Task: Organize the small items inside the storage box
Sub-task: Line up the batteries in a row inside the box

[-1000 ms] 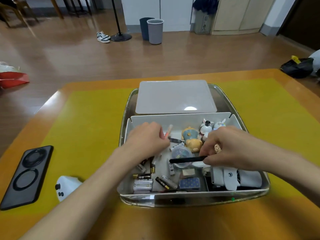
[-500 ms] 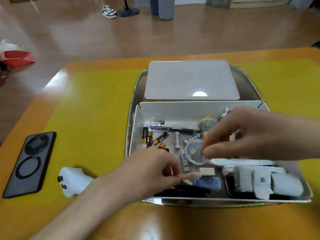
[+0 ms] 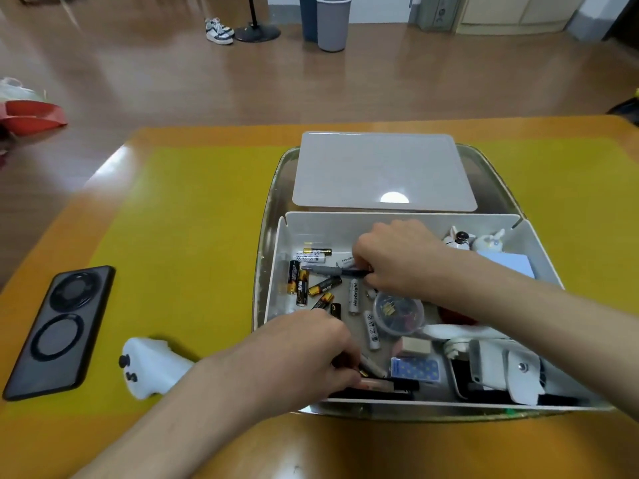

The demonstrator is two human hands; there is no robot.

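Storage box (image 3: 276,271) on tray, lid off behind. Right hand (image 3: 397,257) curled round grey pen (image 3: 332,271) near back wall. Left hand (image 3: 311,350) curled at front wall, probably pinching dark pens there; fingertips hidden. Loose batteries (image 3: 304,281) between: light, stiff, smooth, prone to rolling; best pinched mid-barrel.

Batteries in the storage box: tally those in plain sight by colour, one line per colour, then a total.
black-and-gold batteries: 6
white batteries: 4, one partly under a hand
Total: 10 in plain sight; more may lie hidden.
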